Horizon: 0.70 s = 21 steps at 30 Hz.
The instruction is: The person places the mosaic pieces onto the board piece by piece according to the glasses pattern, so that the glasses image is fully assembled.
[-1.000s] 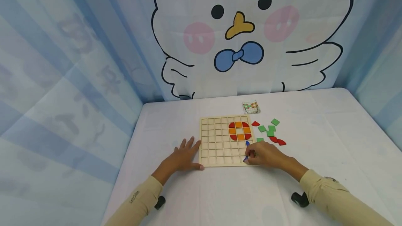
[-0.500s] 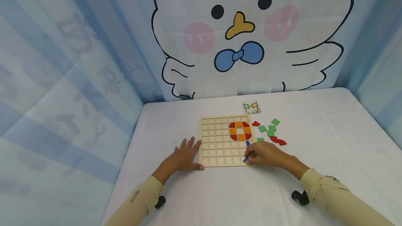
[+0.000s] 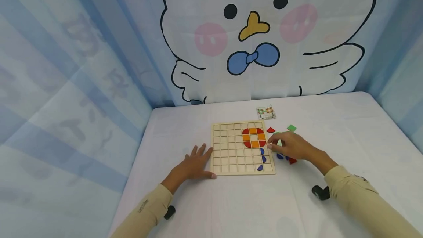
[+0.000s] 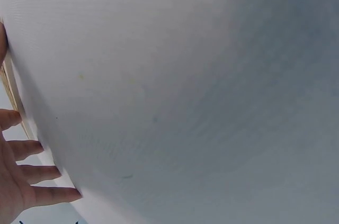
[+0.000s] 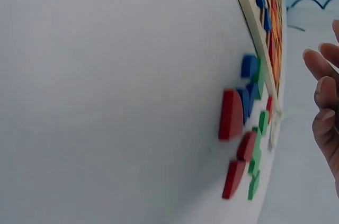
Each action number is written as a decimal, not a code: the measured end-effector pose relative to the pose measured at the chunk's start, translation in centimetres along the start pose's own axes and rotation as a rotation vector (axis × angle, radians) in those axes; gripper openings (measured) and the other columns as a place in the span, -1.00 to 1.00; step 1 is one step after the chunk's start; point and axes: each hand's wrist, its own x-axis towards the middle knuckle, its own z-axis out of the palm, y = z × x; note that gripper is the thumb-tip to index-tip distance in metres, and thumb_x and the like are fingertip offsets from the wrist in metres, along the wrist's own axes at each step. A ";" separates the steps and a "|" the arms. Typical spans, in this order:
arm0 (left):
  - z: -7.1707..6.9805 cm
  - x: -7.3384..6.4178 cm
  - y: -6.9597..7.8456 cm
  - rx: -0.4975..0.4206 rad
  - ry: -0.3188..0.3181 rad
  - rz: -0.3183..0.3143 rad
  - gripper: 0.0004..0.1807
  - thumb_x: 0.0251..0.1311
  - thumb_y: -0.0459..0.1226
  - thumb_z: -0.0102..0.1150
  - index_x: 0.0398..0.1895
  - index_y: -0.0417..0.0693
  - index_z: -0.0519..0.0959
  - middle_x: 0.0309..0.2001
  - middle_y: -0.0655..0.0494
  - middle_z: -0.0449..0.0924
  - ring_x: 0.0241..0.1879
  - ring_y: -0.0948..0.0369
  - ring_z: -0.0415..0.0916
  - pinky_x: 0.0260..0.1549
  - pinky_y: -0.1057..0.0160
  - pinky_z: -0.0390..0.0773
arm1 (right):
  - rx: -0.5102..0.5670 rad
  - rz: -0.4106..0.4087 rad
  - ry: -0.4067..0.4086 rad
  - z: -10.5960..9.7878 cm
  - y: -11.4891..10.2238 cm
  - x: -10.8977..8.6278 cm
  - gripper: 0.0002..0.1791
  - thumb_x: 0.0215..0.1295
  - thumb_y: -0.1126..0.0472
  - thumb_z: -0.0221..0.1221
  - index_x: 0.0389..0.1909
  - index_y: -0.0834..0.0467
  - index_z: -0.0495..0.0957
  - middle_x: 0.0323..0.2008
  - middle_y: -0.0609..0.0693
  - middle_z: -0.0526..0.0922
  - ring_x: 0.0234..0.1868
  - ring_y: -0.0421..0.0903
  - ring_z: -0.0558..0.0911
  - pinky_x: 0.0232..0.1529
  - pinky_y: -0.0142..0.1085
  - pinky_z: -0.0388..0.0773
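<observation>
A wooden grid board (image 3: 226,153) lies flat on the table. Red quarter-round and orange square tiles form a ring at its upper right, including an orange tile (image 3: 255,144). Below them three blue pieces run down the right side, the lowest a blue piece (image 3: 260,168) near the front edge. My left hand (image 3: 194,165) is spread flat, fingers and thumb touching the board's left edge. Over the loose pieces right of the board hovers my right hand (image 3: 293,145), fingers loosely bent; the right wrist view shows nothing between its fingertips (image 5: 324,83).
Beside the board lie loose green, red and blue pieces, among them a green tile (image 3: 291,127) and a red piece (image 5: 231,114); my right hand covers some. A small patterned card (image 3: 266,112) sits behind the board. A printed curtain (image 3: 211,80) hangs beyond the table.
My right hand let go of the lowest blue piece, which stays on the board, and moved up and right toward the loose pieces. The left hand stays put.
</observation>
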 end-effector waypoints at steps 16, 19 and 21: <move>0.4 0.3 -0.3 0.041 0.001 0.001 0.16 0.04 0.34 0.30 0.62 0.12 0.02 0.62 -0.13 -0.11 0.55 -0.31 -0.12 0.31 -0.42 0.20 | -0.019 0.258 0.015 -3.9 8.3 2.9 -0.61 0.32 0.19 0.32 0.13 0.23 0.61 0.12 0.31 0.55 0.26 0.36 0.42 0.27 0.29 0.36; 0.5 0.4 -0.4 0.033 0.007 0.001 0.17 0.02 0.34 0.32 0.62 0.12 0.03 0.62 -0.14 -0.11 0.55 -0.31 -0.13 0.31 -0.43 0.19 | -0.044 0.267 0.004 -3.6 8.8 3.2 -0.58 0.30 0.19 0.33 0.15 0.23 0.59 0.08 0.32 0.54 0.20 0.34 0.45 0.25 0.28 0.38; 0.5 0.5 -0.5 0.035 0.013 0.004 0.17 0.02 0.34 0.32 0.62 0.12 0.03 0.62 -0.14 -0.10 0.55 -0.31 -0.12 0.30 -0.43 0.20 | -0.056 0.277 0.003 -3.5 9.0 3.3 -0.54 0.29 0.18 0.34 0.17 0.24 0.57 0.05 0.33 0.53 0.15 0.33 0.47 0.21 0.27 0.41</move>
